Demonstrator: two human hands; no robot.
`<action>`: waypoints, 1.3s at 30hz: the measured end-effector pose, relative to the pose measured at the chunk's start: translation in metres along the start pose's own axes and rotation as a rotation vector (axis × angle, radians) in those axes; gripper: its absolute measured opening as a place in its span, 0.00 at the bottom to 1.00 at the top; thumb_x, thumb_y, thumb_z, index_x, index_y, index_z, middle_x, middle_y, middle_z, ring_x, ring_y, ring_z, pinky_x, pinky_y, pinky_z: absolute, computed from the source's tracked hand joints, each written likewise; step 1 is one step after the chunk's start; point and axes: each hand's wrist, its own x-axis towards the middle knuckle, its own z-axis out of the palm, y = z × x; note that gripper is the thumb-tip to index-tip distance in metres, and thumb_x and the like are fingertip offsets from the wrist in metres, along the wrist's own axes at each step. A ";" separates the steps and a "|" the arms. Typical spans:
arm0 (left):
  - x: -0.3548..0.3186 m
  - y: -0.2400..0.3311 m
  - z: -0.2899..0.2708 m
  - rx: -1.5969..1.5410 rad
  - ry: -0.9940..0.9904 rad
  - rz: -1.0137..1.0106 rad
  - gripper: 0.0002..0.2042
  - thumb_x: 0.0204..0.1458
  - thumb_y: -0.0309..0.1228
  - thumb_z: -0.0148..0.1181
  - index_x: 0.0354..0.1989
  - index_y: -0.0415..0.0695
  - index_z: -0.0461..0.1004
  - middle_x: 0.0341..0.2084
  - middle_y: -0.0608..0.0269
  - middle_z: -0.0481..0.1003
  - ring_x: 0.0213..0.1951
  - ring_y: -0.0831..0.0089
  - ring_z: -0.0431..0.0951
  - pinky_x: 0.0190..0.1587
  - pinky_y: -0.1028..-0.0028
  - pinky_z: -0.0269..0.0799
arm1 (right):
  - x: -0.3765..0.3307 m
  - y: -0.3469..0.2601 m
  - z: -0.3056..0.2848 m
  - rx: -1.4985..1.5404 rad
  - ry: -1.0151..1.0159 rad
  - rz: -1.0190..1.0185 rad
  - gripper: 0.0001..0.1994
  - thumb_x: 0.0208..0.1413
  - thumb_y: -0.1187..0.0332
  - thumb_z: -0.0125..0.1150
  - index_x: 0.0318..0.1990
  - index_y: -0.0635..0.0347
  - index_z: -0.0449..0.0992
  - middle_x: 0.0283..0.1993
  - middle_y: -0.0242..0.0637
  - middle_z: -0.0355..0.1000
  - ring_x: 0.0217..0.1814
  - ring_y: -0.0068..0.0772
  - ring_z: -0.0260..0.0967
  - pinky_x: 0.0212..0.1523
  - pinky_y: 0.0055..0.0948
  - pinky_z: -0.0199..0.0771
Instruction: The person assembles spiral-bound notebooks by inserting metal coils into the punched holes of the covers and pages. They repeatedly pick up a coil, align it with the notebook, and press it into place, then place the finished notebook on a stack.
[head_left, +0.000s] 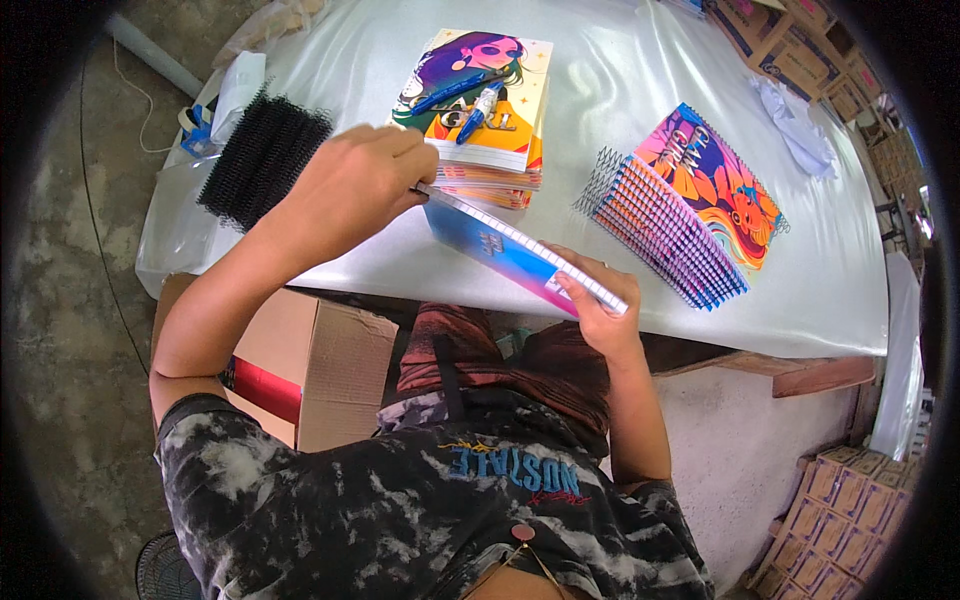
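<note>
A thin notebook (pixel 497 250) with a blue-to-pink cover is held tilted in front of me, its white page edge, lined with small dark marks, facing up. My right hand (pixel 603 306) grips its lower right end, thumb on the cover. At the other end, my left hand (pixel 372 185) is closed with its fingertips at the notebook's corner. A small dark bit shows there, but what the fingers pinch is mostly hidden. Beside my left wrist lies a bundle of black spiral binding coils (pixel 262 155).
Behind the notebook, a pile of illustrated notebooks (pixel 490 155) carries a blue pen-like tool (pixel 480 113). Coil-bound notebooks (pixel 690 205) are stacked at the right on the pale covered table (pixel 570 60). An open cardboard box (pixel 345 350) stands below the table's edge. Cartons (pixel 840 520) fill the lower right.
</note>
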 end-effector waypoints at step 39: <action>-0.023 0.015 0.139 -0.093 0.994 0.061 0.50 0.44 0.68 0.38 0.63 0.34 0.41 0.62 0.46 0.48 0.65 0.52 0.41 0.62 0.45 0.29 | -0.002 0.004 0.023 -0.180 0.071 -0.426 0.13 0.46 0.74 0.58 0.40 0.71 0.75 0.40 0.51 0.74 0.42 0.45 0.74 0.42 0.32 0.74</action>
